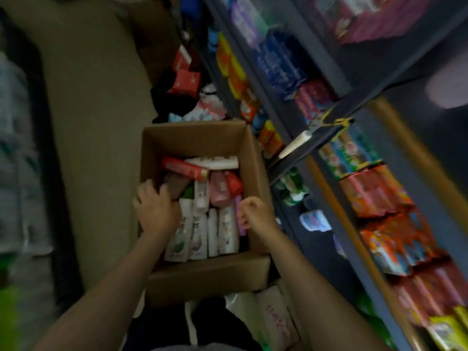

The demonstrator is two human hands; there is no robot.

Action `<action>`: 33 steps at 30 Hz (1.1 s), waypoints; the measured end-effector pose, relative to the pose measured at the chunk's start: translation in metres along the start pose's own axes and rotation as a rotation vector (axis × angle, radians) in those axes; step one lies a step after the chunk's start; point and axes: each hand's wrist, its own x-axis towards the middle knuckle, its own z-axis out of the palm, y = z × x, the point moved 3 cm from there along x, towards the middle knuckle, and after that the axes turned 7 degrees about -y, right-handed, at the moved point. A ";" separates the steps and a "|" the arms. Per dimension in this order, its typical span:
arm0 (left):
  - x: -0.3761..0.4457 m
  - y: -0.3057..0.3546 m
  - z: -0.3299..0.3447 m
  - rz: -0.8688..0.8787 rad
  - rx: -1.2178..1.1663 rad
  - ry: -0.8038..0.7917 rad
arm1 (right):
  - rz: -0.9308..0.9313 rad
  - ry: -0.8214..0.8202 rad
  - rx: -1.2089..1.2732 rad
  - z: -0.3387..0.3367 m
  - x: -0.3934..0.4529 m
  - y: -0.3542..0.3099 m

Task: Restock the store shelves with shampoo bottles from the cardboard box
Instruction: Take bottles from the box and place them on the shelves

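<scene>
A: Progress? I log the cardboard box (200, 138) nearly full of shampoo bottles (222, 231), shelves (316, 153) just right of it; most restocking left

B: Hands? Left hand (155, 209) curled over bottles at the box's left wall, grasp unclear; right hand (255, 211) above its right wall, pinching a purple bottle (240, 219)

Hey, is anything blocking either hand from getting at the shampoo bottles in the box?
Nothing visible does. The box is open on top, the left hand is already down among the bottles, and the right hand is at its right edge.
</scene>
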 end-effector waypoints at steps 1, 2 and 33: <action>-0.001 -0.018 0.008 -0.054 0.071 -0.017 | 0.063 -0.030 -0.025 0.015 0.011 0.015; -0.002 -0.032 0.016 -0.065 0.112 -0.049 | 0.124 -0.053 -0.053 0.028 0.022 0.027; 0.002 -0.061 0.035 0.075 -0.151 -0.142 | 0.390 -0.165 0.912 0.150 0.069 -0.003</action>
